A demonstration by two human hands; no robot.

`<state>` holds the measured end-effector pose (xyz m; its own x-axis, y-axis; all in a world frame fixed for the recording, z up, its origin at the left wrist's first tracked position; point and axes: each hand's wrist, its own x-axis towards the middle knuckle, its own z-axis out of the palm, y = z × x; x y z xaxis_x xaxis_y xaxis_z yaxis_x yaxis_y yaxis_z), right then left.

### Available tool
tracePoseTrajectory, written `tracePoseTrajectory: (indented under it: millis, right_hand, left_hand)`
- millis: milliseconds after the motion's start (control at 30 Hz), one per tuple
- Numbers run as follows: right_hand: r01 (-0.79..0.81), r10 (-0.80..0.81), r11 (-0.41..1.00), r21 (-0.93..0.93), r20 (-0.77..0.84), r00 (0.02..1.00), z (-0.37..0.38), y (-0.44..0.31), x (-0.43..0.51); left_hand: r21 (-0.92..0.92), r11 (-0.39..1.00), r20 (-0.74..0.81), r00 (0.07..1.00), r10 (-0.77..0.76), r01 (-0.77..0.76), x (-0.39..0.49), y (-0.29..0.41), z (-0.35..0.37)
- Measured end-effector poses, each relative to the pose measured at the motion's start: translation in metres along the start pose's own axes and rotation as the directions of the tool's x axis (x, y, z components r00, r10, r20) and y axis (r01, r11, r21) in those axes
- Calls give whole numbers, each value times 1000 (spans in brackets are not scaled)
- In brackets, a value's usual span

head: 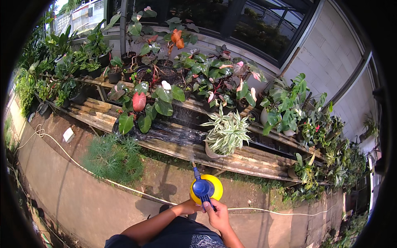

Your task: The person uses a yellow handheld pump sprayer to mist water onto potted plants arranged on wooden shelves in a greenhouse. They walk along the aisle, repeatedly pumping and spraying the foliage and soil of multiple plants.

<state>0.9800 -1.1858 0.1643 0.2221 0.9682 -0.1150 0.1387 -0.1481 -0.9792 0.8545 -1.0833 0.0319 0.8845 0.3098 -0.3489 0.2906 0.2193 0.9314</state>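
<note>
A yellow pump sprayer bottle point(217, 187) with a blue head point(203, 188) is held in front of my body. My right hand point(217, 214) grips its blue handle, the thumb lying on top. Against the bottle's near left side is my left hand point(187, 207), its fingers mostly hidden beneath. The brass-tipped nozzle point(195, 169) points away from me, and a fine spray rises from it towards the shelves. Beyond it, a potted plant with white-edged leaves point(228, 131) sits on the lower corrugated shelf point(257, 161). A philodendron with one red-pink leaf point(139, 101) stands to its left.
Several potted plants with pink-splashed leaves point(214, 68) fill the upper shelf below dark windows point(263, 28). A pale hose point(139, 192) runs across the concrete path point(93, 201). A feathery green plant point(114, 158) and a white block point(68, 135) are on the ground at left.
</note>
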Motion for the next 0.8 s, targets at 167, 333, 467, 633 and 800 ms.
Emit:
tracePoseTrajectory:
  millis: [167, 333, 467, 633, 800]
  right_hand:
    - [11, -11, 1000, 18, -19, 1000, 29, 0, 10]
    - [-39, 43, 998, 43, -100, 994, 58, 6, 17]
    - [-117, 174, 972, 204, -287, 942, 72, 34, 16]
    - [-190, 297, 943, 274, -431, 852, 70, 88, -5]
    - [-256, 358, 931, 260, -515, 779, 63, 130, -27]
  left_hand:
    - [-84, 995, -115, 993, 36, -46, -18, -14, -17]
    - [-115, 988, -79, 993, 91, -100, -21, -50, -39]
    - [-77, 994, -111, 990, -88, 80, -19, -83, -45]
    - [-135, 964, 221, 956, -196, 229, -26, -101, -40]
    - [40, 944, 276, 904, -326, 328, -2, -131, -24]
